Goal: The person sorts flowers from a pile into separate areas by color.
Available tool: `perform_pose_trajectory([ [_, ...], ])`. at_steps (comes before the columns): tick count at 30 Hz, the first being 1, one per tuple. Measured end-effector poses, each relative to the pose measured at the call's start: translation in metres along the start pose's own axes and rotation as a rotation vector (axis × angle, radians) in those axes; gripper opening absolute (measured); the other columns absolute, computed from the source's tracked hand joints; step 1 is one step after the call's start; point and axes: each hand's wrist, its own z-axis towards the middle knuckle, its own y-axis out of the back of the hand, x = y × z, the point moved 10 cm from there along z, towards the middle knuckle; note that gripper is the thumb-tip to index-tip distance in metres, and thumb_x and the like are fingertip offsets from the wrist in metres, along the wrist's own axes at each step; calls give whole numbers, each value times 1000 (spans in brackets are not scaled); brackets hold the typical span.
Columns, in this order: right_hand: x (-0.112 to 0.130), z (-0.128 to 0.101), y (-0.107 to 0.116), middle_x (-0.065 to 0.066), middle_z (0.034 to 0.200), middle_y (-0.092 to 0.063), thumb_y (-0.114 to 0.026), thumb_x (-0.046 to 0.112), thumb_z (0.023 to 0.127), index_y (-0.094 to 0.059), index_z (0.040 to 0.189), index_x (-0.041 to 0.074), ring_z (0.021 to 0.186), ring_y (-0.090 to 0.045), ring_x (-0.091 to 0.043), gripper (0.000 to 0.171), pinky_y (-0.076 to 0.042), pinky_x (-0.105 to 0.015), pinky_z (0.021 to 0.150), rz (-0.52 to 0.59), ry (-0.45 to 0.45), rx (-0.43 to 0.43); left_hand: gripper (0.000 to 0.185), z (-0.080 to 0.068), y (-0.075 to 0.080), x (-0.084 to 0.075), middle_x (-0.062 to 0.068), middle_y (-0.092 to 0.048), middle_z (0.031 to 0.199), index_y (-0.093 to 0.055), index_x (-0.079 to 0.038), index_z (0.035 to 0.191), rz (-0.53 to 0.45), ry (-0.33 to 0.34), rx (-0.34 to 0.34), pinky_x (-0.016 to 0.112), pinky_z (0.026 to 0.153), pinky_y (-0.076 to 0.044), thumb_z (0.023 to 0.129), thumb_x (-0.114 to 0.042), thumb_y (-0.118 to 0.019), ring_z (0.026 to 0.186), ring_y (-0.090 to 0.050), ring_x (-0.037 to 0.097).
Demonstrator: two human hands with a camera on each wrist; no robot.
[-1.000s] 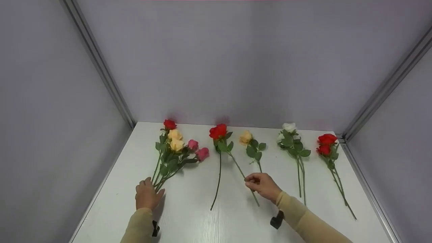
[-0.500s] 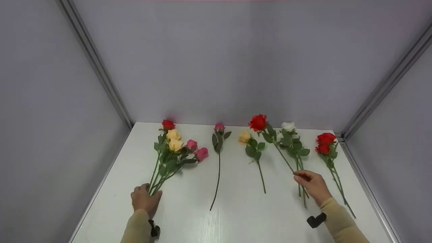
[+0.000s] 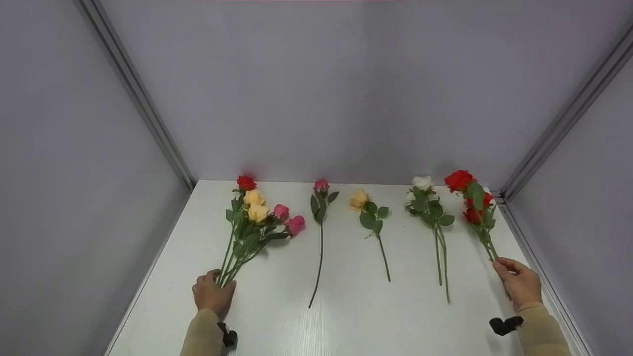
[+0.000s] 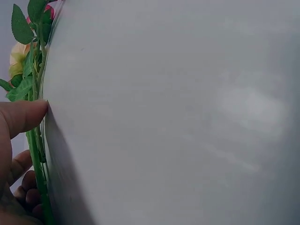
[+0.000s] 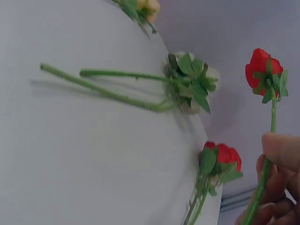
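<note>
My right hand (image 3: pixel 519 283) pinches the green stem of a red rose (image 3: pixel 459 181) between thumb and fingers. That bloom is held above two other red roses (image 3: pixel 473 215) lying at the table's right side. In the right wrist view, the held red rose (image 5: pixel 264 75) stands well apart from the lying ones. At the left, my left hand (image 3: pixel 212 292) grips the lower stems of a mixed bunch of roses (image 3: pixel 249 240) with red, peach and pink blooms. The left wrist view has its thumb (image 4: pixel 28 115) across those stems, with the other fingers curled beneath.
Between the hands lie a single pink rose (image 3: pixel 321 198), a peach rose (image 3: pixel 359 200) and a pair of white roses (image 3: pixel 423 184), stems toward me. The white table (image 3: pixel 277 316) meets grey panels (image 3: pixel 316 99) at the back and sides.
My right hand has carried the red rose from above the pink rose, past the white roses, to the red pair at the right. My left hand slid slightly down and stayed at the bunch.
</note>
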Motion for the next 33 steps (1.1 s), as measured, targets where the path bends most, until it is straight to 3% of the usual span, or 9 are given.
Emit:
perform_pose_trajectory([
  [7, -48, 1, 34, 17, 94, -55, -68, 48, 84, -65, 120, 16, 87, -49, -1, 48, -42, -15, 71, 96, -199, -69, 58, 3, 2, 0, 26, -45, 123, -50, -2, 130, 13, -8, -18, 58, 92, -34, 84, -30, -71, 115, -36, 43],
  [14, -88, 1, 39, 27, 83, -56, -69, 45, 86, -67, 115, 23, 82, -50, 3, 37, -43, -18, 70, 109, -340, -52, 59, 5, -2, 0, 27, -42, 127, -49, -2, 132, 25, -30, 1, 58, 94, -32, 84, -31, -69, 117, -33, 44],
  [18, -100, 3, 39, 23, 84, -58, -66, 42, 89, -67, 116, 15, 85, -52, -4, 38, -44, -25, 71, -11, -333, -53, 58, 5, -2, 1, 26, -43, 126, -50, -2, 130, 19, -19, -5, 58, 93, -33, 83, -31, -70, 116, -34, 43],
  [25, -96, 8, 37, -16, 112, -64, -61, 38, 92, -62, 123, 2, 102, -57, -33, 47, -46, -44, 81, -222, -245, -67, 59, 3, -3, 3, 26, -44, 125, -50, -3, 130, 19, 1, -12, 58, 93, -33, 83, -31, -70, 117, -34, 43],
  [33, -89, 7, 37, -23, 124, -58, -50, 39, 96, -58, 127, 1, 110, -53, -39, 50, -44, -48, 86, -277, -193, -64, 57, 0, -2, 3, 25, -43, 125, -49, -3, 131, 12, 16, -10, 59, 93, -33, 84, -29, -70, 118, -34, 43],
])
